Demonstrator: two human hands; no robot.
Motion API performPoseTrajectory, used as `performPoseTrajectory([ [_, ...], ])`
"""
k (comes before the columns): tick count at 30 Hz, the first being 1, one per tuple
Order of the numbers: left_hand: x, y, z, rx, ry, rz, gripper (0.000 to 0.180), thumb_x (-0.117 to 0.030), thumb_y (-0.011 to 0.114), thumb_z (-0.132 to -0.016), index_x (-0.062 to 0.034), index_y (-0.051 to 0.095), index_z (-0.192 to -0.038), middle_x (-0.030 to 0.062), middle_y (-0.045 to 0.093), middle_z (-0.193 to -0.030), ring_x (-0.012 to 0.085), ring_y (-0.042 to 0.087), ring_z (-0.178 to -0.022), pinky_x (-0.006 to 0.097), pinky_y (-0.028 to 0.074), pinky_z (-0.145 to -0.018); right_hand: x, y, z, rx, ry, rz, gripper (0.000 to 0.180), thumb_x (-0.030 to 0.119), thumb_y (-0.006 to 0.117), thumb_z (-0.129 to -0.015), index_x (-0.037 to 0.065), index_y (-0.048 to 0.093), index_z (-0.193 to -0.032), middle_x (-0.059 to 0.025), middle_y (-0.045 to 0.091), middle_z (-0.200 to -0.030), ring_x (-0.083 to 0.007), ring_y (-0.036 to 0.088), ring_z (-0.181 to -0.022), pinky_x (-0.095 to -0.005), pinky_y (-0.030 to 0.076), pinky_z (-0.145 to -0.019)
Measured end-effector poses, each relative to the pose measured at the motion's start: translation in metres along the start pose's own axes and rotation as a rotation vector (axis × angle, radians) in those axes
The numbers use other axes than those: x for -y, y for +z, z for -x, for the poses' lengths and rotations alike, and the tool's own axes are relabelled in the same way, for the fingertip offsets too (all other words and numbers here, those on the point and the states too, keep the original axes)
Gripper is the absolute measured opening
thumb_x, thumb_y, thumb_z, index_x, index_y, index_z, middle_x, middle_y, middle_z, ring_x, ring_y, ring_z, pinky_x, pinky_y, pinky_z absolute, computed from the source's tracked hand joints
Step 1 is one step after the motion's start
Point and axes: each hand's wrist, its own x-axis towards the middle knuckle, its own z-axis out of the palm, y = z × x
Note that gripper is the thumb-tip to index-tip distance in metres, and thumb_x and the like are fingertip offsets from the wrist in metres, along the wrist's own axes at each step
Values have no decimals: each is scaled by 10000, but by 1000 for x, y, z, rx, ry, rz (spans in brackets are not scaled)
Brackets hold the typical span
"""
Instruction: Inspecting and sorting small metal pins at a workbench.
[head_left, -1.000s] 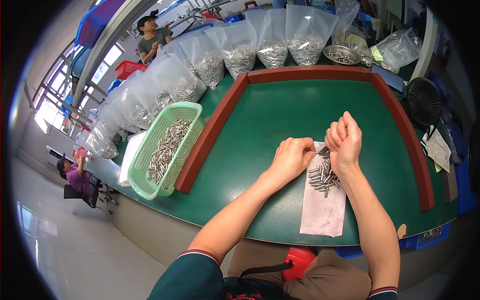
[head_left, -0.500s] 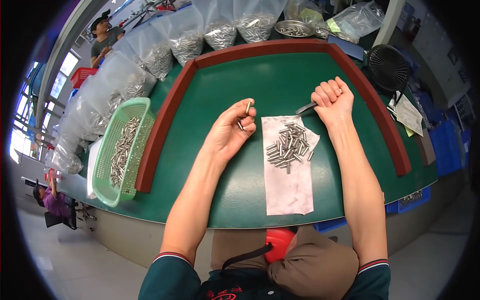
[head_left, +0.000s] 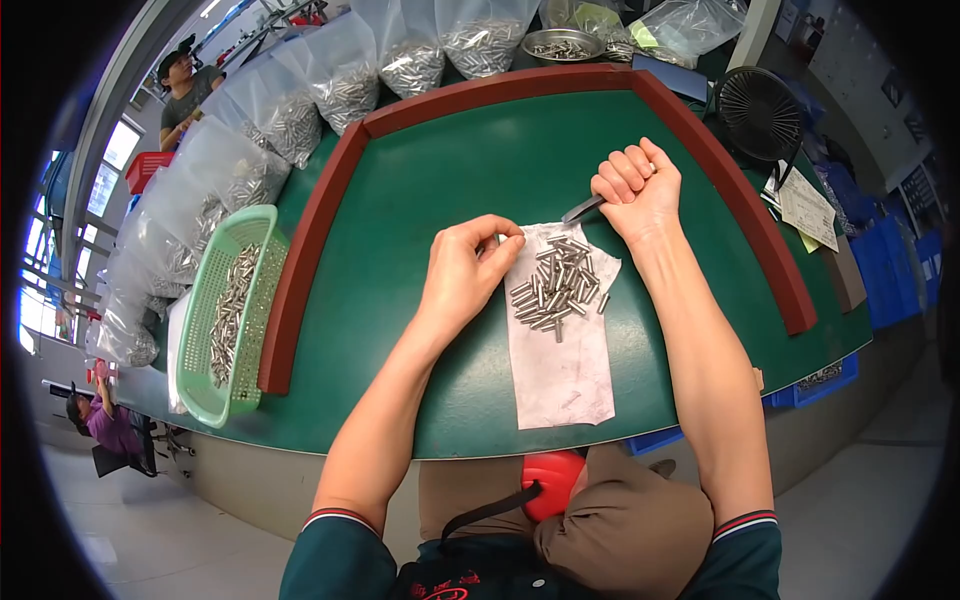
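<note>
My left hand [head_left: 468, 268] is closed, thumb and fingertips pinched together just left of the pile; the short metal pins it held a moment ago are mostly hidden by the fingers. My right hand [head_left: 640, 195] makes a fist round a dark, flat, narrow tool [head_left: 583, 209], whose tip points left over the far edge of the cloth. A small shiny bit shows by the right thumb; I cannot tell what it is. A pile of short silver metal pins [head_left: 557, 285] lies on a stained whitish cloth [head_left: 562, 385] between my forearms.
Red-brown rails [head_left: 320, 230] border the green table [head_left: 420, 160]. Outside the left rail stands a light green basket [head_left: 247, 350] of pins. Clear bags of pins [head_left: 412, 65], a metal bowl [head_left: 563, 46] and a black fan [head_left: 758, 115] line the outside. Two people are beyond.
My left hand has turned palm-down and come lower, toward the pile, covering its pins. My right hand still grips the tool. The whole view has shifted slightly.
</note>
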Motion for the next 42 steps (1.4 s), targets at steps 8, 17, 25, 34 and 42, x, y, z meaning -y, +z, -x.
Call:
performPoseTrajectory([
  [8, -15, 21, -10, 48, 42, -125, 132, -119, 615, -734, -11, 634, -810, 107, 523, -529, 198, 502, -466, 315, 404, -491, 8, -10, -4, -32, -54, -11, 382, 240, 393, -832, 152, 246, -491, 22, 185, -427, -109, 145, -366, -258, 142, -363],
  [17, -21, 20, -23, 231, 28, -204, 134, -105, 619, -728, 24, 591, -752, 24, 474, -538, 87, 424, -508, 257, 359, -482, 9, -8, -3, -50, -62, -31, 388, 221, 392, -844, 149, 255, -488, 23, 185, -431, -109, 149, -370, -252, 155, -365],
  [25, 7, -20, -15, 377, -622, 1439, 90, -87, 559, -789, -57, 484, -750, 38, 432, -713, 55, 321, -543, 151, 299, -452, 8, -7, -1, -70, -52, -23, 403, 231, 394, -848, 153, 250, -480, 23, 178, -423, -110, 144, -362, -253, 150, -357],
  [34, 18, -15, -8, 280, -549, 1312, 115, -90, 565, -820, -9, 519, -887, 50, 512, -760, 46, 352, -540, 159, 299, -453, 3, -5, 1, -89, -41, 5, 411, 234, 401, -855, 150, 252, -481, 22, 180, -423, -108, 153, -358, -250, 151, -353],
  [42, 19, -16, -9, 296, -549, 1286, 143, -123, 541, -849, 3, 515, -911, 34, 501, -745, 40, 346, -529, 159, 285, -450, 5, -9, -2, -68, -34, 18, 404, 247, 380, -856, 158, 243, -487, 24, 184, -422, -110, 151, -356, -259, 146, -358],
])
